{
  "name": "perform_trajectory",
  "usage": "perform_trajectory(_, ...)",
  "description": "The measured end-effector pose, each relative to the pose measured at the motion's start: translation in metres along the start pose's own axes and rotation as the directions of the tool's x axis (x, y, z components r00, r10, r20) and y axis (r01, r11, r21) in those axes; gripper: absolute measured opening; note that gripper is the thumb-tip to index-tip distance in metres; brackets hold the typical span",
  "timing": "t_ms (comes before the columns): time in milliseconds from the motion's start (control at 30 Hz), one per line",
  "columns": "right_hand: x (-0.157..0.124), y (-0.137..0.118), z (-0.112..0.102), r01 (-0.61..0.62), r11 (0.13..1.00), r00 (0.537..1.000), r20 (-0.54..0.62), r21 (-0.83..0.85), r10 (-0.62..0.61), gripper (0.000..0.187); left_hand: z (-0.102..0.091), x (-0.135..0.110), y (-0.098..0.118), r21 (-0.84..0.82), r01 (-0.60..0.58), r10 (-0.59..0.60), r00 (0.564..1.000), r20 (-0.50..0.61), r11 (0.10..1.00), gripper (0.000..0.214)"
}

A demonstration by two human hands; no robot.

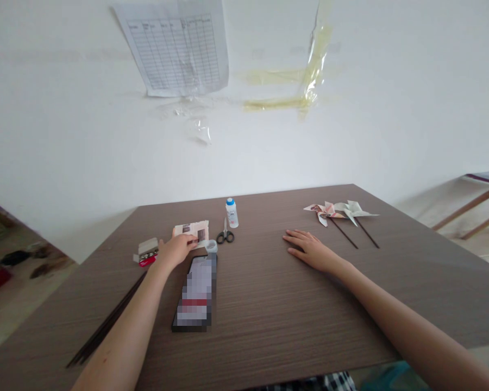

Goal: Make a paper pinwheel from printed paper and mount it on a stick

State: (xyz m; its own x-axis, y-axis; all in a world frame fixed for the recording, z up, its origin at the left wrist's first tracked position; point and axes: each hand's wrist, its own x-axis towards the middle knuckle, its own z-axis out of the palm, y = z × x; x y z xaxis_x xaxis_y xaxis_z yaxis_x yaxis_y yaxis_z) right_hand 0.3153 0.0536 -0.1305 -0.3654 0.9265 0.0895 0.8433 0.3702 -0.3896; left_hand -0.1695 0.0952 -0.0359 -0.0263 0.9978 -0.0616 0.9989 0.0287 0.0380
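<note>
Left to right across a wood-grain table [264, 293]: a bundle of slim, dark sticks [100, 329] lies beside a person's left forearm, too tightly bunched to count. Near the wrist, a small carton with a red side [147, 262] stands open, its shiny contents too small to identify.

The left hand [178, 248] rests on a sheet of printed paper [193, 228] on the table's left half, fingers bent; whether they grip the sheet or merely press it cannot be told. The paper is pale and roughly rectangular, tinged orange at its left, with dark picture blocks among faint print. The hand covers its near left portion, and the print is illegible.

Just nearer the person lies a black-edged smartphone [195, 293], its screen pixelated. At its top end sits a roll of clear tape [211, 246], then black-handled scissors [225, 235] and an upright white bottle with a blue cap [232, 215], its label unreadable.

The right hand [305, 248] lies palm down and empty, fingers extended. Far right, a reddish-patterned pinwheel [327, 210] and a paler pinwheel [353, 209] lie with blades touching or overlapping, their dark sticks partly hidden beneath the blades.
</note>
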Motion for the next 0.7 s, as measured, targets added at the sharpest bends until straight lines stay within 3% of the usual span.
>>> perform_trajectory(300, 0.000, -0.004, -0.003, -0.008, 1.000, 1.000, 0.018, -0.009, 0.008, 0.065, -0.012, -0.007, 0.007, 0.038, 0.031, -0.031, 1.000, 0.001, 0.999, 0.042)
perform_trajectory(467, -0.002, -0.004, -0.004, -0.019, 1.000, 0.999, 0.033, -0.015, 0.019, 0.066, -0.016, -0.009, 0.012, 0.028, 0.003, -0.001, 0.997, -0.077, 1.000, 0.039)
perform_trajectory(700, -0.002, 0.001, -0.003, 0.006, 1.000, 1.000, 0.002, 0.003, -0.006, 0.064, -0.022, -0.012, 0.021, -0.022, 0.047, -0.050, 0.974, -0.222, 0.999, 0.037)
